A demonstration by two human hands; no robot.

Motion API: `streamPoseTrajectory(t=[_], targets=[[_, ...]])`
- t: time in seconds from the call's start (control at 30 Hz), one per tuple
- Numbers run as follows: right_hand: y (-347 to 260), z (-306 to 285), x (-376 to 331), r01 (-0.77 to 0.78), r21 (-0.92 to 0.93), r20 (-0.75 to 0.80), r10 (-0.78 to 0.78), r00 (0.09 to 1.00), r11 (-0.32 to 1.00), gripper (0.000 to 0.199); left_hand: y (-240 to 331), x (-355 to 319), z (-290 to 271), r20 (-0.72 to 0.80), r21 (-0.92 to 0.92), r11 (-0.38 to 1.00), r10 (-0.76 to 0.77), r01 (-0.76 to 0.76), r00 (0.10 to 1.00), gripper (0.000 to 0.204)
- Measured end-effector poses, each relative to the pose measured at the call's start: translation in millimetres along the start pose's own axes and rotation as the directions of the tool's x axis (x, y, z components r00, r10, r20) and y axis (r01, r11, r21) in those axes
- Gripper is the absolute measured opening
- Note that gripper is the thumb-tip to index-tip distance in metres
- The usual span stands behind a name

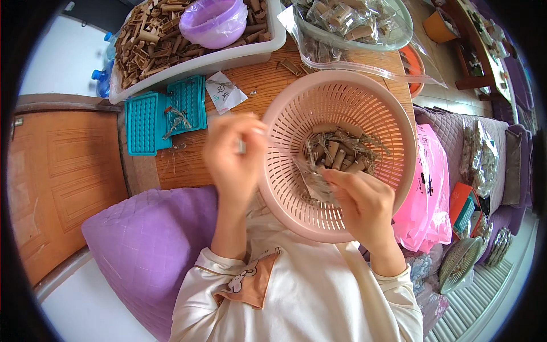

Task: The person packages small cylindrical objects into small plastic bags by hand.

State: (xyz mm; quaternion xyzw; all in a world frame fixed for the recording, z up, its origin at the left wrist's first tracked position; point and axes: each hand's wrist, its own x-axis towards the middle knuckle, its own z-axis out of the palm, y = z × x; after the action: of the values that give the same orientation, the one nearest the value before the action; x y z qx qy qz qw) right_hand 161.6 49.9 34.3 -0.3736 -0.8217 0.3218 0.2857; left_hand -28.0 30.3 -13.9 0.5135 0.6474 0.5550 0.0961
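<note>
My left hand (236,157) is raised at the left rim of the pink basket (279,114), blurred by motion. Its fingers are curled together, and what they pinch, if anything, is too smeared to make out. Over the basket's near side, my right hand (364,202) grips a small clear plastic bag (312,181), which is blurred too; its contents are hard to tell. Inside the slotted basket lie several brown rolled, bark-like pieces (339,157) mixed with dry greyish sprigs (370,145).
Behind the basket stand a white tub (228,60) of brown pieces with a purple bowl (213,23) in it, and a clear basin (393,40) of filled bags. Teal trays (142,125) and a paper slip (224,92) lie at left. A pink bag (427,194) sits right.
</note>
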Motion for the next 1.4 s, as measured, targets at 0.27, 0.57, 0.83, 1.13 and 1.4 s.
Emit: streamPoseTrajectory(t=[0.27, 0.57, 0.83, 1.13, 1.4], targets=[[11, 1, -2, -0.192, 0.448, -0.018, 0.224, 0.975, 0.873, 0.011, 24, -29, 4, 0.411, -0.509, 0.801, -0.094, 0.314, 0.907, 0.009], [7, 2, -4, -0.371, 0.861, 0.191, 0.456, 0.869, 0.347, 0.017, 35, -24, 7, 0.515, -0.329, 0.867, -0.167, 0.374, 0.840, 0.017], [30, 12, -8, -0.339, 0.894, 0.410, 0.230, 0.883, -0.293, 0.023, 16, -26, 5, 0.215, -0.006, 0.711, 0.688, -0.703, 0.693, 0.015], [59, -23, 22, -0.453, 0.333, 0.041, 0.467, 0.883, 0.827, 0.009, -45, -31, -34, -0.109, 0.274, 0.943, -0.166, 0.191, 0.980, 0.019], [73, 7, 14, -0.043, -0.463, 0.423, 0.264, 0.867, 0.885, 0.030, -114, -39, -46, 0.052, 0.592, 0.679, -0.569, 0.434, 0.820, 0.024]])
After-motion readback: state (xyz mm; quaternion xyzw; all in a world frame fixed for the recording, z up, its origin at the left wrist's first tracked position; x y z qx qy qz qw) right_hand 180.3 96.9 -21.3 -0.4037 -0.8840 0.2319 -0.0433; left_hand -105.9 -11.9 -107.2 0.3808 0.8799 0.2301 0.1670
